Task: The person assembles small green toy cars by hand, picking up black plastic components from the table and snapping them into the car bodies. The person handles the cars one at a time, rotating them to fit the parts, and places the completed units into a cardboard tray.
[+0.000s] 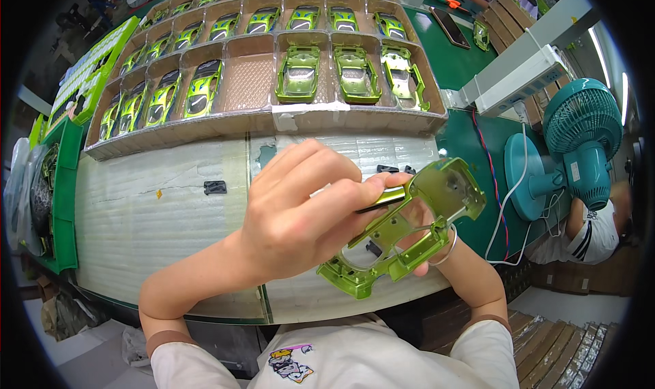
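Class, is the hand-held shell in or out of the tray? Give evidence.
Out: the shell is in the right hand, nearer the wearer than the tray.

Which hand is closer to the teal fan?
The right hand, partly behind the green car shell, left of the teal fan; the left hand is farther left.

Landmark: teal fan [583, 119]. Left of its cage: white socket strip [522, 85], a white cable [524, 140] plugged in and hanging past the fan's base. Further left of the base: twisted red and blue wires [486, 150]. Up and left of the fan, well apart: dark phone [449, 27], orange-handled tool [452, 4] just beyond it. Below the fan: another person's white garment [595, 232], black-striped.
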Demonstrator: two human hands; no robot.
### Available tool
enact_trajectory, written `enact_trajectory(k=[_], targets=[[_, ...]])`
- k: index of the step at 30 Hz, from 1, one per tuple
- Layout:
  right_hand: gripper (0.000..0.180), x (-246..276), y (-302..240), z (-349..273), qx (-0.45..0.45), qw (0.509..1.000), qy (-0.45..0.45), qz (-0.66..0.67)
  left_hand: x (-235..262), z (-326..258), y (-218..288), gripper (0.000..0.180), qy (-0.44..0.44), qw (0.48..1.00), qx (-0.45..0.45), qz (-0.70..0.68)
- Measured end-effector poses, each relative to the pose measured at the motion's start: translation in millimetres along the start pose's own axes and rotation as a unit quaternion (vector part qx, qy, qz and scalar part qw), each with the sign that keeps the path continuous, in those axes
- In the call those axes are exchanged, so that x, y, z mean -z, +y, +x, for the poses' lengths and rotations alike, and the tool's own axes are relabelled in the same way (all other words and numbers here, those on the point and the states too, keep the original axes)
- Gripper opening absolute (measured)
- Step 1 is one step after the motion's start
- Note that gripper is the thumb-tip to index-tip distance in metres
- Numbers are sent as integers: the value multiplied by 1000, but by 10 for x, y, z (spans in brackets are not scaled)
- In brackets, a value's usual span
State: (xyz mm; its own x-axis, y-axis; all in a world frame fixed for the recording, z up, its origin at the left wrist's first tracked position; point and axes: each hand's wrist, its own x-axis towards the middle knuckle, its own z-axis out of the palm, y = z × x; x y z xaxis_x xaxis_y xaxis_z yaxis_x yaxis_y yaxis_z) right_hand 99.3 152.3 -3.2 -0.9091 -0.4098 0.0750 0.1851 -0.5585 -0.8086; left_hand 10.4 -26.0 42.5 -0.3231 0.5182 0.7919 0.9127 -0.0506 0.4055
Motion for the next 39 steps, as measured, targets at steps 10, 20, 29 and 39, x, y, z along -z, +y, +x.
enact_trajectory(k=[10,20,29,39], targets=[[102,-33,33,-5,-18,999,28,-42,-10,-33,-81,26,17,997,-77,24],[103,53,79,41,42,997,-36,-56,-7,-22,-64,24,11,998,-59,2],[102,-31,-27,36,65,997,20,-24,38,31,-102,35,-51,998,-4,-46],[98,-37,-50,87,153,985,43,-63,-36,-23,-40,74,-41,999,8,2]])
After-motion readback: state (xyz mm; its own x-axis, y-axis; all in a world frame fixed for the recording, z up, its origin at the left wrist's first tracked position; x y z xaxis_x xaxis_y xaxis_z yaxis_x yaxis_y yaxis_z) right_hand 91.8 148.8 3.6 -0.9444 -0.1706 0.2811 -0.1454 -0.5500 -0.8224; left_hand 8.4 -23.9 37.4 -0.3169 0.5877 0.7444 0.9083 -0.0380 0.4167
